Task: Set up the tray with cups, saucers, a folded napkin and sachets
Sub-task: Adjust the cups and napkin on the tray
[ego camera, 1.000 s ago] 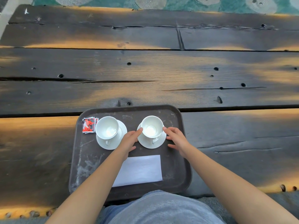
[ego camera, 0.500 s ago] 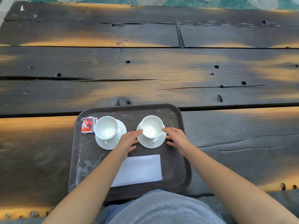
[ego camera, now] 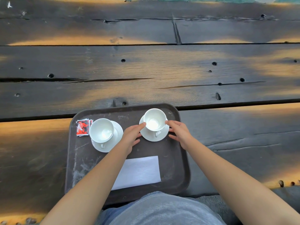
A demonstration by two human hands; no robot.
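A dark brown tray (ego camera: pixel 178 159) lies at the near edge of the table. At its far left sits a small pile of red sachets (ego camera: pixel 82 127), beside a white cup (ego camera: pixel 102 130) on its saucer (ego camera: pixel 117 141). A second white cup (ego camera: pixel 155 119) stands on a saucer (ego camera: pixel 154 137) at the tray's far right. My left hand (ego camera: pixel 132 135) and my right hand (ego camera: pixel 180 132) hold this cup and saucer from either side, index fingertips on the cup. A folded white napkin (ego camera: pixel 141 171) lies on the near part of the tray, partly under my left forearm.
The tray rests on a dark, weathered plank table (ego camera: pixel 146 70) with cracks, holes and gaps between the boards. My lap in grey cloth (ego camera: pixel 162 210) is just under the tray's near edge.
The right cup and saucer have slid a little away from me toward the tray's far edge, with both hands moving along. The camera has tipped slightly.
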